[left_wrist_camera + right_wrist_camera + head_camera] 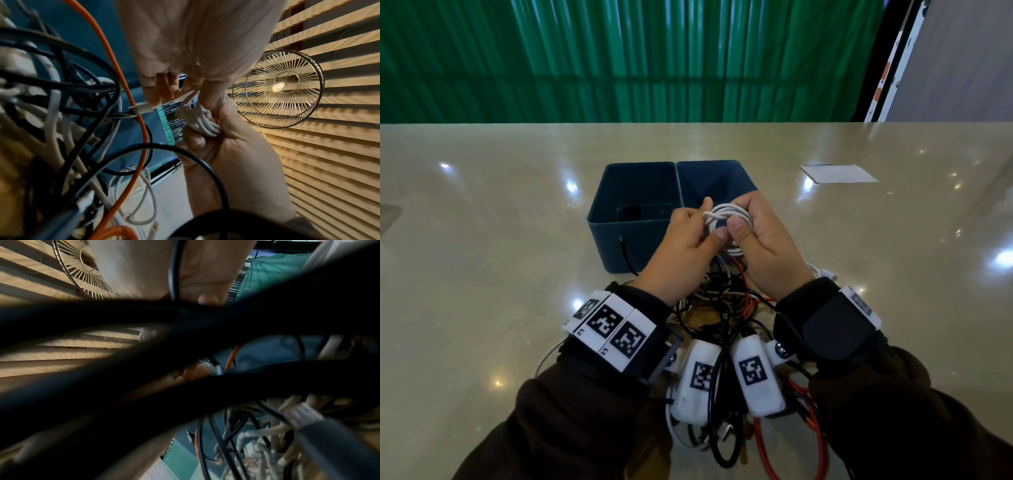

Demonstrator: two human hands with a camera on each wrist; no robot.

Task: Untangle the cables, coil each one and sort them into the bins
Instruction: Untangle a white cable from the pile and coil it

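Both hands hold a small white cable coil above the seam between two dark blue bins. My left hand grips the coil's left side, thumb on top; in the left wrist view its fingers wrap the bundled strands. My right hand pinches the right side, and a white connector sticks out by its fingers. The left bin and right bin stand open just behind. A tangle of black, white and orange cables lies under my wrists. Blurred black cables block most of the right wrist view.
A thin black cable hangs against the left bin's front wall. An orange cable loops near the table's front edge. A white paper sheet lies at the back right. The pale glossy tabletop stretches to both sides.
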